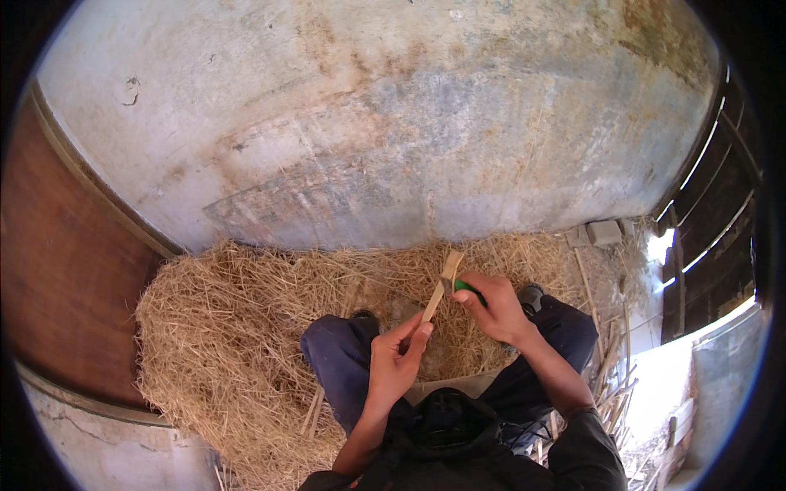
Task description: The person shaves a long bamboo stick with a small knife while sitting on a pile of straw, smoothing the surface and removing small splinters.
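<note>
My left hand (396, 358) is closed round the lower end of a flat, pale strip of wood or bamboo (432, 306), which slants up and away from me. My right hand (496, 309) grips a small green-handled knife (468, 290). Its short blade lies against the upper part of the strip, and my fingers cover most of the handle. Both hands are above the gap between my bent knees, in dark blue trousers.
Loose straw (237, 335) is heaped at the left and spreads along the foot of a stained wall (426, 155). A brown panel (70, 262) stands at far left. A block (604, 232) and several thin sticks (610, 348) lie at right, near dark boards (708, 221).
</note>
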